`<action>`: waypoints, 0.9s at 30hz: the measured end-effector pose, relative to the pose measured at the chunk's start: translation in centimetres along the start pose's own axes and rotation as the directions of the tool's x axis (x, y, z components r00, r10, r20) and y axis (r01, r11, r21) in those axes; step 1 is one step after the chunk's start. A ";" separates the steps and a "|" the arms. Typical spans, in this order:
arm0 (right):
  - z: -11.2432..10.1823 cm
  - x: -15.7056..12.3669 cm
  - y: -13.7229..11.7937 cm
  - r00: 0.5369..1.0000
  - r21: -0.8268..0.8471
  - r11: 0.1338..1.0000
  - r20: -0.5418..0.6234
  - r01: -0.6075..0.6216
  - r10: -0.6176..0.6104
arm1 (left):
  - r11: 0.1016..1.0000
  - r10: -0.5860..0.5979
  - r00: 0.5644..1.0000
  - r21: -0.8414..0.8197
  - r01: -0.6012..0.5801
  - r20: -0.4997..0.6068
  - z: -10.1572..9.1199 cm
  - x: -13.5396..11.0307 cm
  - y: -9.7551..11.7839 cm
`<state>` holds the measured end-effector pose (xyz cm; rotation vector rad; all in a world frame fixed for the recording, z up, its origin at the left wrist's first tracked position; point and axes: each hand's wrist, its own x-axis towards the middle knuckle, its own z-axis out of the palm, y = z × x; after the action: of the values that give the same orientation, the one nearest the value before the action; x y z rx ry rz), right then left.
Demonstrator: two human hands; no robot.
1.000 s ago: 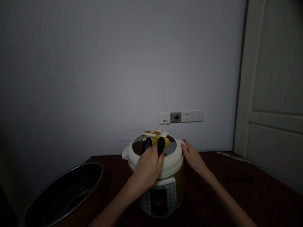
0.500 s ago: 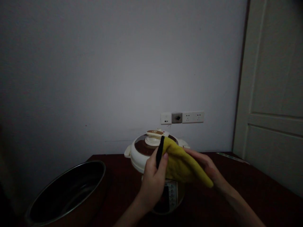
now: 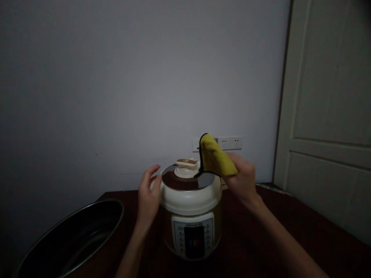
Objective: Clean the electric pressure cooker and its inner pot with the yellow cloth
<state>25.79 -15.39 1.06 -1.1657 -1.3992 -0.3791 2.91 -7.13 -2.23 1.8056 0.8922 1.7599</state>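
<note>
An electric pressure cooker [image 3: 189, 201] stands upright in front of me, its lid closed, with a brown and cream handle [image 3: 187, 163] on top and a control panel on its front. My left hand [image 3: 149, 191] is at the left edge of the lid, fingers apart and curved, holding nothing; whether it touches the rim I cannot tell. My right hand [image 3: 243, 181] is closed on a yellow cloth [image 3: 216, 156] with black edging. The cloth sticks up over the right part of the lid, and its lower black edge is close to the lid surface.
A large dark basin [image 3: 84, 235] with a shiny rim is at the lower left. The dark red tabletop [image 3: 255, 231] meets a pale wall behind. Wall sockets [image 3: 230, 143] sit behind the cloth, and a white panelled door [image 3: 327, 154] is on the right.
My left hand has let go of the cloth and moved left to the lid's edge. My right hand has closed on the cloth and raised it over the lid. The view has shifted slightly right.
</note>
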 end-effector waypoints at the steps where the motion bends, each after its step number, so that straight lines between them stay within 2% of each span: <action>1: 0.7 0.4 -0.3 0.992 -0.074 0.991 0.075 0.109 -0.104 | 0.998 -0.003 1.000 0.063 0.005 -0.026 -0.2 0.8 -1.2; 3: 2.7 0.8 -1.1 0.926 -0.164 0.952 0.323 0.257 -0.194 | 0.985 -0.024 0.999 0.169 0.029 -0.030 -0.2 2.1 -3.6; 5: 5.3 0.8 -2.0 0.828 -0.216 0.911 0.527 0.351 -0.194 | 0.969 -0.099 0.995 0.228 0.097 -0.003 0.1 2.9 -6.0; 8: 8.9 0.4 -3.0 0.720 -0.204 0.872 0.661 0.445 -0.212 | 0.949 -0.244 0.968 0.223 0.225 0.061 0.7 3.5 -8.7; 11: 11.2 0.1 -3.3 0.662 -0.169 0.856 0.711 0.489 -0.238 | 0.957 -0.274 0.952 0.140 0.256 0.136 1.1 3.8 -10.0; 14: 12.1 0.2 -3.4 0.643 -0.170 0.855 0.733 0.490 -0.223 | 0.969 -0.245 0.952 0.083 0.233 0.184 1.0 3.9 -10.2; 17: 11.4 0.2 -3.3 0.641 -0.173 0.861 0.739 0.478 -0.208 | 0.967 -0.253 0.946 0.080 0.242 0.201 0.7 3.8 -9.8; 20: 9.3 -0.2 -2.8 0.673 -0.148 0.892 0.710 0.427 -0.205 | 0.964 -0.264 0.938 0.096 0.248 0.224 0.4 3.7 -9.6; 24: 5.9 -1.3 -1.5 0.730 -0.165 0.930 0.669 0.328 -0.139 | 0.971 -0.239 0.933 0.072 0.228 0.268 0.4 3.6 -9.5; 27: 4.9 -1.8 -1.1 0.740 -0.177 0.931 0.660 0.321 -0.130 | 0.974 -0.223 0.934 0.039 0.221 0.279 0.5 3.6 -9.7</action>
<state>21.79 -12.71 -1.25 -1.4359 -2.1638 -0.3751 2.03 2.20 -6.77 1.8217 0.9422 1.3217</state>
